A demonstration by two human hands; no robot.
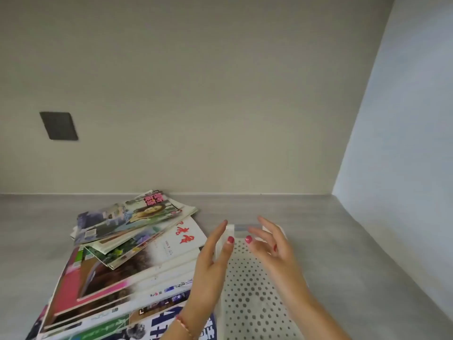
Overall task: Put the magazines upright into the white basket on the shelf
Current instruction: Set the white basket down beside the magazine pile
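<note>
A: How far along is this?

B: Barely begun, I'd judge. The magazines (127,256) all lie flat in a loose, fanned pile on the grey shelf (343,241), just left of the white basket (247,290), and no magazine shows inside it.

A: And the hands?

B: Both hover over the basket holding nothing. The left hand (210,263) is over its left wall, fingers straight and relaxed; the right hand (272,244) is over the far end, fingers spread and loosely bent.

A: So what's left?

B: Everything, as far as I can see: each magazine has to be lifted, turned on edge and stood in the basket. The perforated floor looks bare, though its near end is out of view
</note>
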